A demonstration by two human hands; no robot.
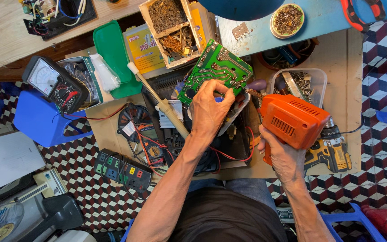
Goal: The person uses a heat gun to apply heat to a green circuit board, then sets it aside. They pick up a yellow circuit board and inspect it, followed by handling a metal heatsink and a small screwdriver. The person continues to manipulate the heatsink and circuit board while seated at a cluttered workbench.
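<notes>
The left hand (209, 110) is curled over the lower edge of the green circuit board (215, 69), pinching it tilted. The right hand (279, 152) is closed around the grip of an orange soldering gun (292, 120), its tip aimed left at the board's right edge. A clear tub of screws (298, 83) lies just behind the gun; an analogue meter (54, 83) sits well left of the board.
</notes>
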